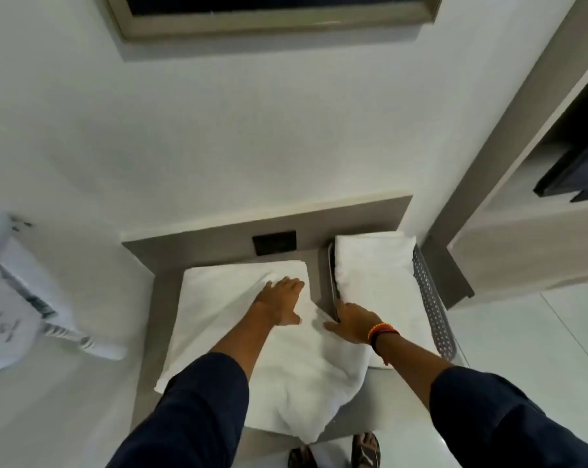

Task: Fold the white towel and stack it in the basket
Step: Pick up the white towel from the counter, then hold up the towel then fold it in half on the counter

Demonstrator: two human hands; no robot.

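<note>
A white towel (238,336) lies partly folded on a small grey table (150,336), its near end rumpled and hanging over the front edge. My left hand (280,300) presses flat on the towel's far right part, fingers spread. My right hand (351,322) rests on the towel's right edge, right beside the basket's left rim, fingers curled down; whether it grips cloth is unclear. The grey perforated basket (433,309) stands on the table's right side with folded white towels (373,268) stacked in it.
A black wall socket (274,242) sits in the grey back panel behind the towel. A bed with white sheets and a paper-bearing clipboard (12,315) is at the left. A wooden shelf unit (522,211) stands at the right. My sandalled feet (336,452) show below the table.
</note>
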